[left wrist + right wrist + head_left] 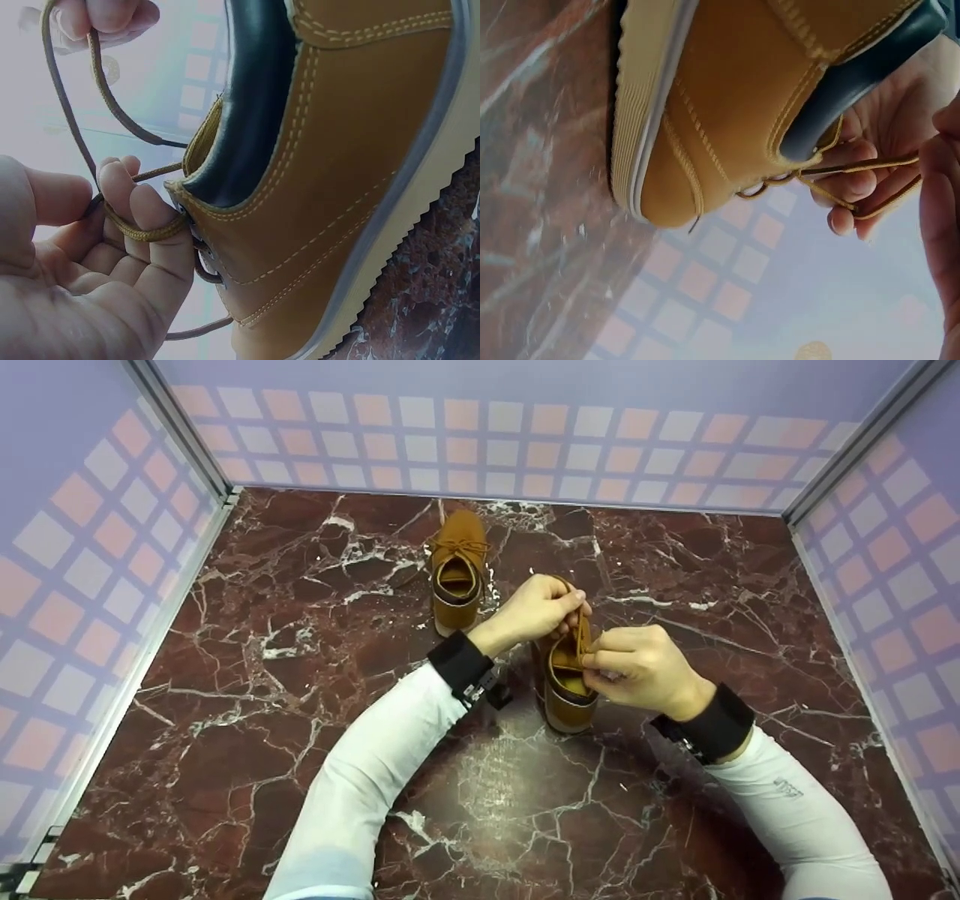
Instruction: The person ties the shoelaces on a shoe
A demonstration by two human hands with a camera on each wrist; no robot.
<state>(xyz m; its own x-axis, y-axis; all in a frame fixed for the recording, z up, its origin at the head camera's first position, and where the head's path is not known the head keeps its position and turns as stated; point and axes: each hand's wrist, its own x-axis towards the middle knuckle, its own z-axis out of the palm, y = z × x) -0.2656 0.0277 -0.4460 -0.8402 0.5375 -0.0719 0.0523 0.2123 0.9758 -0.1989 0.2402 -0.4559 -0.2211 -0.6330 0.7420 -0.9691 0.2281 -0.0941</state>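
Walls of lilac paneling, patterned with pink and pale squares, bounded the marbled desk (pixel 300 682) at the back and on both sides; metal strips ran along its side edges, and a straight seam marked the line where it met the back wall (pixel 487 446). The shoe being handled (pixel 568 716) stood upright a little right of the middle of the desk, well apart from every edge, its toe toward the back wall; broad stretches of veined red-brown surface lay to its left, to its right and in front of its heel; its nearest neighbor was the matching shoe (pixel 455 613), just left and farther back, whose lace was tied in a bow.

The handled shoe looked tan-brown, with a dark, smooth padded collar, pale double stitching along its seams, a yellowish lining and a cream sole with a serrated lower edge beneath a gray band; its round lace (pixel 146 235) rose from the eyelets in loose strands.

The left hand (pixel 536 611) was nearly closed, thumb and finger pinching the lace, one length of which curved across its bent fingers; the right hand (pixel 641 671) was likewise curled beside the shoe's opening, its fingertips pinching another stretch of lace; black wristbands (pixel 716 727) circled both wrists, above white sleeves (pixel 375 772).
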